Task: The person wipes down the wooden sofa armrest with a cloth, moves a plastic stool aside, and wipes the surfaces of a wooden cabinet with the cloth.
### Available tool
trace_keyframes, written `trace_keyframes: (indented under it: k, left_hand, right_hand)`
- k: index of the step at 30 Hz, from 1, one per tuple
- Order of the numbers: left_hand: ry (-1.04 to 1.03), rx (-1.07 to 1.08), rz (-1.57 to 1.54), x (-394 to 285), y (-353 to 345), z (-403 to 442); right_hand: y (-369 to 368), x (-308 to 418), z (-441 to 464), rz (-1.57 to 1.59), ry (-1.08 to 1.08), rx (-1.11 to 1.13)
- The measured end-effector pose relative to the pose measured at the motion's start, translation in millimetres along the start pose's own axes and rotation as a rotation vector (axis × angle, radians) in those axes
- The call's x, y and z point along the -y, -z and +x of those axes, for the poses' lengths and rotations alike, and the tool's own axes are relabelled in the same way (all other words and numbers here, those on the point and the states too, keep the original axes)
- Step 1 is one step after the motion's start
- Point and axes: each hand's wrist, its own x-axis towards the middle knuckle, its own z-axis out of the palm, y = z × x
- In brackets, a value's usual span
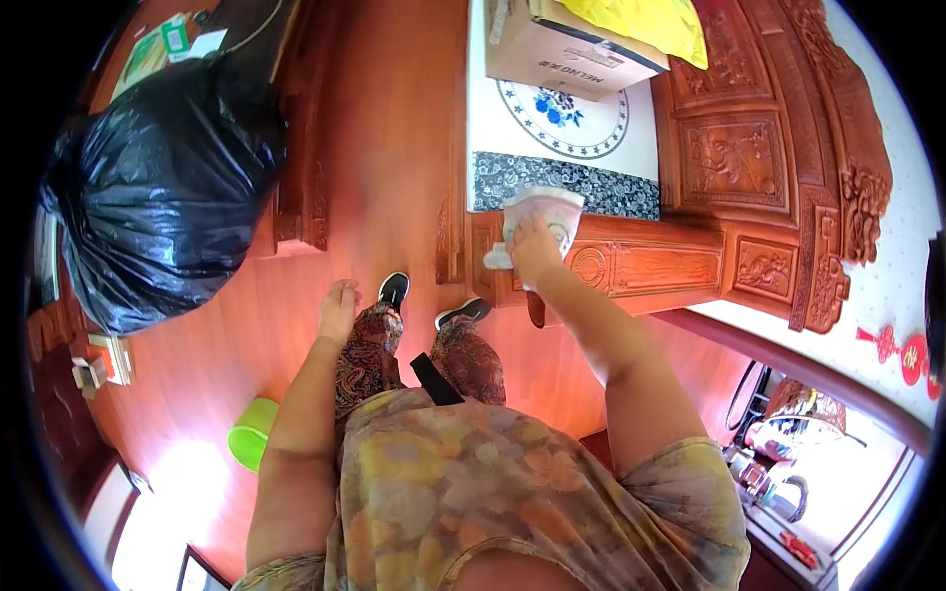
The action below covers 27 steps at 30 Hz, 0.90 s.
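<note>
My right hand presses a pale patterned cloth against the front corner of the carved wooden seat. Part of the cloth hangs over the seat's edge, beside a dark patterned strip on the white seat cover. My left hand hangs in the air over the wooden floor, near my shoe; its fingers are slightly curled and apart, with nothing in them.
A cardboard box with a yellow bag sits on the seat. At the left bulges a large black plastic bag. A green bin stands on the floor at lower left.
</note>
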Motion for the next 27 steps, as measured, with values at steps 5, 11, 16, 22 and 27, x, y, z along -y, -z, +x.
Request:
trace_keyframes:
  k: [5, 11, 16, 22, 27]
  left_hand:
    - [-0.083, 0.084, 0.041, -26, -5, 7]
    - [-0.101, 0.184, 0.064, -43, -19, 21]
    - [-0.127, 0.301, 0.128, -66, -47, 32]
    - [-0.205, 0.424, 0.136, -103, -102, 38]
    - [-0.706, 0.538, 0.569, -170, -153, 29]
  right_hand:
    - [-20, 46, -50, 0.152, 0.164, 0.140]
    - [-37, 46, -105, 0.523, 0.246, -0.330]
    - [-51, 32, -125, 0.737, 0.059, -0.722]
    - [-55, 58, -141, 0.824, -0.362, -0.799]
    - [-41, 74, -129, 1.451, -1.209, -1.076]
